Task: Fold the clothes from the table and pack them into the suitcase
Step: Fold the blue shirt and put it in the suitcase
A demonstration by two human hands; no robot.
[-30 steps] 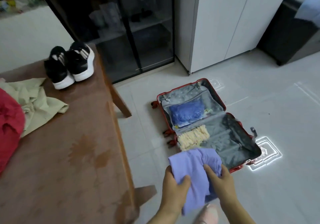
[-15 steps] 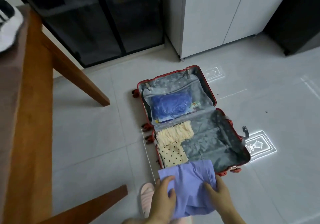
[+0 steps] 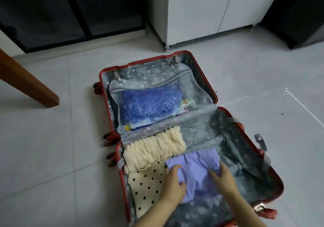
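A red suitcase (image 3: 273, 179) lies open on the floor, lined in grey. In its near half lies a folded cream garment with black dots (image 3: 149, 179), against the left wall. A folded lilac garment (image 3: 198, 170) sits beside it, low over the lining in the middle of that half. My left hand (image 3: 173, 183) grips the lilac garment's left edge, thumb underneath. My right hand (image 3: 221, 177) holds its right edge, fingers curled over the cloth. The far half holds a blue bundle (image 3: 150, 104) behind a mesh divider.
A wooden table leg (image 3: 26, 83) slants down at the left. A white cabinet (image 3: 201, 11) and a dark glass-fronted unit (image 3: 70, 11) stand behind the suitcase. A black cabinet (image 3: 298, 13) fills the right corner. Pale floor tiles surround the case.
My view has dropped from the table to the suitcase. Both hands have carried the lilac garment forward and down into the near half, beside the dotted cream garment.
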